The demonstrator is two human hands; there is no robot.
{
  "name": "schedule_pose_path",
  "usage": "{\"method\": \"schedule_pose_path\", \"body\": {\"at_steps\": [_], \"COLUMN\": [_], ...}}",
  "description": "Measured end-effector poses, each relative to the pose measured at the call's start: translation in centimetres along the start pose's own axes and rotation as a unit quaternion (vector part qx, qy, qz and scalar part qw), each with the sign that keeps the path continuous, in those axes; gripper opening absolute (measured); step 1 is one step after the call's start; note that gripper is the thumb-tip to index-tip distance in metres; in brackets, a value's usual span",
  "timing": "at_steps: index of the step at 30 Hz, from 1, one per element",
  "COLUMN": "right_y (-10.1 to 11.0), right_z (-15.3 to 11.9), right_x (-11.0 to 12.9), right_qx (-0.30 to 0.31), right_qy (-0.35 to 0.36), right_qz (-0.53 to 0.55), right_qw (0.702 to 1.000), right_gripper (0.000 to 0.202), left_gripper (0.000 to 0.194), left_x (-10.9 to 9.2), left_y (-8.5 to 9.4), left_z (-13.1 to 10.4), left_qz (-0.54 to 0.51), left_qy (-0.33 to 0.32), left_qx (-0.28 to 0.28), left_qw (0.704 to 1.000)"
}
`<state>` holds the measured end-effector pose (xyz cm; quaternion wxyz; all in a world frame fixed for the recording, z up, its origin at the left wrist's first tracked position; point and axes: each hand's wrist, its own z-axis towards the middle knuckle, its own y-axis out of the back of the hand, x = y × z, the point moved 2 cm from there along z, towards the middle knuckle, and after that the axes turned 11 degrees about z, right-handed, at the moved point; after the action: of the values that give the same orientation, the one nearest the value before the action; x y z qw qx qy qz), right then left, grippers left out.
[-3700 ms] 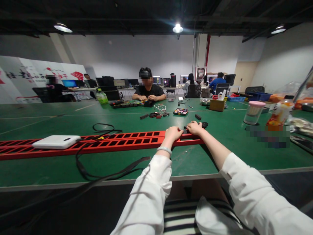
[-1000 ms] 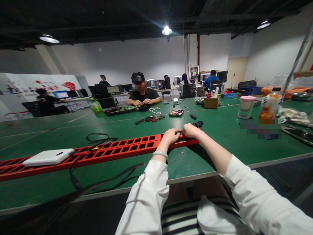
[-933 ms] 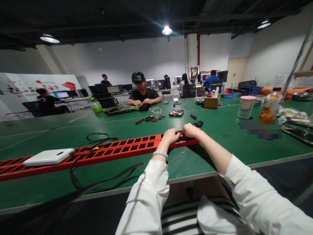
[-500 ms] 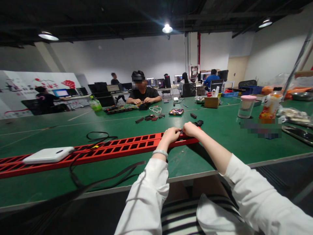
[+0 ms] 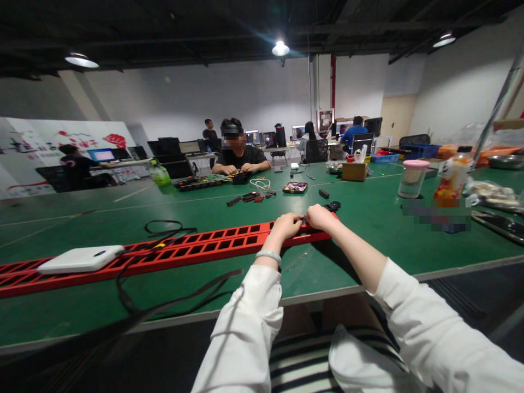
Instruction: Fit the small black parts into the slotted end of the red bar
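Observation:
A long red slotted frame point(image 5: 229, 243) lies across the table, its right end under my hands. My left hand point(image 5: 288, 225) rests over that end, wearing a pale bracelet point(image 5: 269, 256) at the wrist, its fingers closed in a pinch. Right beside it, my right hand point(image 5: 320, 217) is curled, fingertips almost meeting the left ones. A small dark piece point(image 5: 303, 220) shows between the fingertips; its kind is too small to make out. Just beyond my right hand, a black part point(image 5: 333, 206) sits at the frame's end. On the frame's left part lies a white power bank point(image 5: 82, 258) with a black cable point(image 5: 123, 273).
Ahead on the green table point(image 5: 360, 240) lie a black block point(image 5: 323, 193), a small box point(image 5: 295, 187) and loose dark parts point(image 5: 249, 197). To the right stand a pink-lidded jar point(image 5: 411, 180) and a bottle point(image 5: 449, 177). A person point(image 5: 239, 155) works opposite with wires.
Both my hands stay in the same place on the red frame. In the background, a person behind the desks has shifted to the right and stands more upright.

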<state>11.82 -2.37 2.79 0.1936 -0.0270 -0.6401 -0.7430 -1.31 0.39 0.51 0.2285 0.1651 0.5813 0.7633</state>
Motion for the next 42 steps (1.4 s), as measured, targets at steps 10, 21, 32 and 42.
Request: {"method": "schedule_pose_path", "body": {"at_steps": [10,21,32,42], "right_y": [0.1,-0.2,-0.4,-0.7], "right_z": [-0.1,0.1,0.6,1.2], "right_x": [0.1,-0.2,-0.6,-1.1], "right_qx": [0.015,0.049,0.076,0.084], "right_qy": [-0.011,0.004,0.001,-0.002], "right_qz": [0.010,0.017,0.042,0.059], "right_qw": [1.000,0.999,0.996,0.995], "right_gripper": [0.026,0.027,0.025,0.024], "left_gripper": [0.033,0.034,0.033,0.034], "left_x": [0.4,0.4,0.3,0.6], "left_y": [-0.4,-0.5,-0.4,-0.8], "left_z": [0.1,0.2,0.2,0.4], "left_qz": [0.006,0.006,0.007,0.006], "left_qy": [-0.020,-0.015,-0.014,-0.017], "left_qx": [-0.010,-0.005,-0.004,-0.010], "left_qw": [1.000,1.000,1.000,1.000]}}
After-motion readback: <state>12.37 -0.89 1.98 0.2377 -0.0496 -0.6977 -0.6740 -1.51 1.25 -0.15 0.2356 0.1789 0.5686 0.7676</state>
